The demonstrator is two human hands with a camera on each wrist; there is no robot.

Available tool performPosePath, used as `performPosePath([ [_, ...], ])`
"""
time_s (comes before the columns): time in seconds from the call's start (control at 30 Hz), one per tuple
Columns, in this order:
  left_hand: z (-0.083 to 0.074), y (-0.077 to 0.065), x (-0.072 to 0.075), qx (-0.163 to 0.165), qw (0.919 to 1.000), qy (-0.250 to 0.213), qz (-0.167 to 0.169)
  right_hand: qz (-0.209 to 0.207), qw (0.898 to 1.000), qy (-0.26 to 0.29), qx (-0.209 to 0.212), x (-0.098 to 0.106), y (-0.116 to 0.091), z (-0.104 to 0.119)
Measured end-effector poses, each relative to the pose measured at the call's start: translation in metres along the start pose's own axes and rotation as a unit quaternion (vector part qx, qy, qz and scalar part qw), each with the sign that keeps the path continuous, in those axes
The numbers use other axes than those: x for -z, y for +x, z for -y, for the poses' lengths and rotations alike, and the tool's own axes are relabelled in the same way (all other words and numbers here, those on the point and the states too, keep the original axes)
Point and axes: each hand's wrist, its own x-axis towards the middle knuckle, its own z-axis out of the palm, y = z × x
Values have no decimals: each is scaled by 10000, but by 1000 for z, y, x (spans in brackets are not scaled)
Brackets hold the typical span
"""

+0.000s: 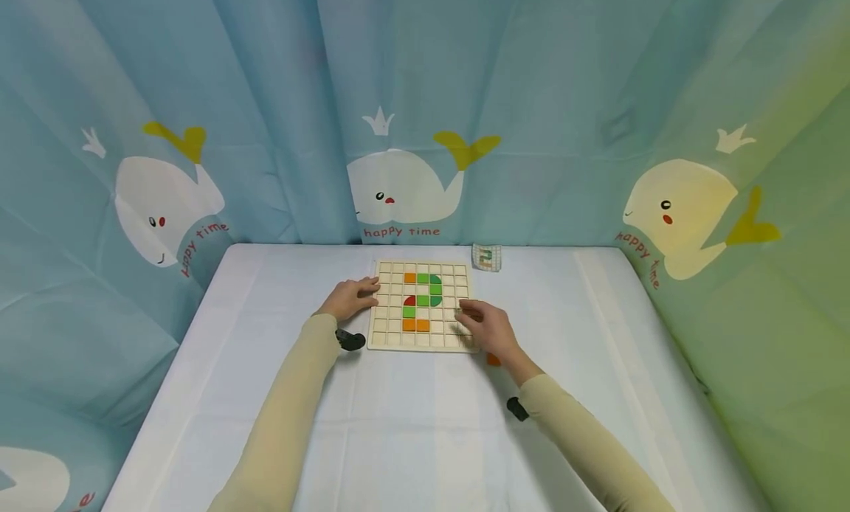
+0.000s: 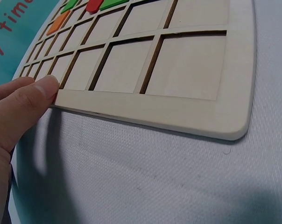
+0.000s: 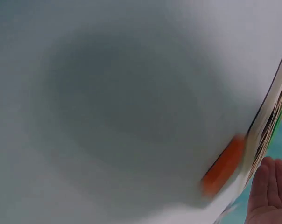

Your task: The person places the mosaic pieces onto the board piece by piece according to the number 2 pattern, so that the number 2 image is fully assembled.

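A pale wooden grid board [image 1: 392, 344] lies on the table with orange, green and red pieces in its cells, forming a 2-like shape. One red piece [image 1: 410, 301] sits mid-board, and an orange piece [image 1: 422, 325] lies low in the shape. My left hand [image 1: 348, 298] rests at the board's left edge, its thumb [image 2: 47, 86] touching the rim in the left wrist view. Over the right edge hovers my right hand [image 1: 490, 326]; its fingers [image 3: 273, 184] look straight in the right wrist view. No piece shows clearly in it. Beside the board lies a loose orange piece [image 3: 223, 165].
A small pattern card [image 1: 487, 258] showing a similar shape lies past the board's upper right corner. The white-covered table [image 1: 412, 431] ends at a blue curtain [image 1: 279, 128] printed with whales. Black straps sit near both wrists.
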Motion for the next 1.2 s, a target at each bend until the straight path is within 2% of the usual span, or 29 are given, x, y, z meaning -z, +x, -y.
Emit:
performPosePath([
  [0.1, 0, -1, 1, 8, 10000, -37, 3, -215, 9995, 143, -201, 16, -8, -11],
  [0.33, 2, -2, 1, 12, 10000, -35, -16, -661, 9971, 229, -301, 56, -29, -34],
  [0.53, 2, -7, 0, 101, 9999, -3, -25, -608, 9970, 300, -381, 78, -44, -50],
  [0.8, 1, -8, -3, 126, 9999, -14, 14, -120, 9993, -243, -249, 79, -60, -58],
  [1.07, 1, -3, -4, 79, 10000, 14, -11, 92, 9984, -521, -176, 66, -59, -57],
  [1.2, -1, -1, -3, 100, 9999, 28, -28, 306, 9967, -752, 21, 59, -57, -56],
])
